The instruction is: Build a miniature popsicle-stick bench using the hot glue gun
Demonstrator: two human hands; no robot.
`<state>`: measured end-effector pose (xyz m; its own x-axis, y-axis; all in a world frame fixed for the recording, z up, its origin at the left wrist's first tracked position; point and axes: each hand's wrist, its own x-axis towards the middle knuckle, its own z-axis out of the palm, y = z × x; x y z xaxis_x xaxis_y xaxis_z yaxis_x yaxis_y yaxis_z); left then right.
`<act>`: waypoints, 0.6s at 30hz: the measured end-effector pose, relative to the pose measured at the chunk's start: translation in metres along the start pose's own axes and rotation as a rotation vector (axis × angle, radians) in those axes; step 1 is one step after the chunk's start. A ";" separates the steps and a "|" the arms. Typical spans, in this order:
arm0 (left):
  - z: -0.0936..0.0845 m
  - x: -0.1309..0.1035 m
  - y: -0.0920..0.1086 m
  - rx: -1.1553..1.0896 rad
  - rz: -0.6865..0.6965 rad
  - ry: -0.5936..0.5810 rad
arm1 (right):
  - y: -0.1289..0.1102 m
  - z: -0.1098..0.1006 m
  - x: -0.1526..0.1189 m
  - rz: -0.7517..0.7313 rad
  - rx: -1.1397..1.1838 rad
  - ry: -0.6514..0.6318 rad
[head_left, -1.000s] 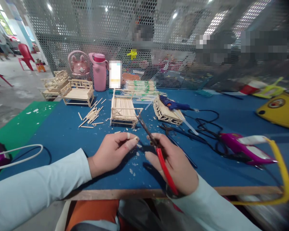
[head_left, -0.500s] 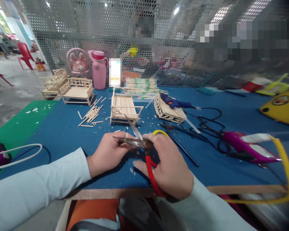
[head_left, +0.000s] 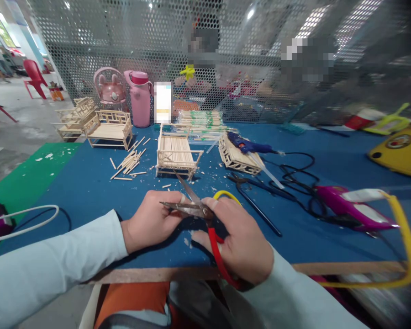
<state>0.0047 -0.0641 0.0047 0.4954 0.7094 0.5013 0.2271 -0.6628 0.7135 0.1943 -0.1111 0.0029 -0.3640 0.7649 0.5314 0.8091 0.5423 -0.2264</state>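
Observation:
My right hand [head_left: 241,240] is closed around a pair of scissors [head_left: 188,208] with one red and one yellow handle. Their blades stand apart, pointing left and away from me. Just behind the lower blade, my left hand [head_left: 157,219] is closed in a pinch, its fingertips partly covered by the scissors. What it pinches is hidden. Beyond both hands stands a small model chair of thin wooden sticks [head_left: 176,153]. To its left lies a loose pile of cut sticks [head_left: 130,160].
Two finished-looking stick benches, one here [head_left: 111,130], stand at the back left. A blue glue gun [head_left: 248,145] rests on another stick piece [head_left: 239,160]. Black-jawed pliers [head_left: 256,194] and a purple tool [head_left: 356,210] lie right. A pink bottle [head_left: 140,100] stands before the mesh screen.
The scissors and both hands have dipped slightly towards me. The blades remain apart, and the things on the table have stayed in place.

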 end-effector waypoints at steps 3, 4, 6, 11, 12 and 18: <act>0.003 0.000 0.003 -0.046 -0.089 -0.025 | 0.000 -0.001 -0.002 0.028 0.079 0.012; 0.004 0.000 0.004 -0.070 -0.124 -0.030 | 0.000 -0.002 -0.001 0.052 0.113 0.004; 0.005 0.001 0.006 -0.116 -0.184 -0.036 | -0.001 -0.007 0.001 0.133 0.183 -0.001; 0.008 0.001 0.003 -0.150 -0.268 -0.005 | -0.005 -0.017 0.012 0.379 0.389 0.058; 0.008 0.001 0.002 -0.138 -0.267 -0.007 | -0.006 -0.017 0.014 0.411 0.442 0.057; 0.006 0.001 -0.001 -0.023 -0.150 -0.077 | -0.016 -0.011 0.027 0.428 0.597 0.001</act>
<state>0.0101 -0.0640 0.0011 0.5207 0.7787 0.3500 0.2848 -0.5449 0.7886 0.1764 -0.1030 0.0302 -0.0721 0.9519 0.2979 0.4915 0.2938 -0.8199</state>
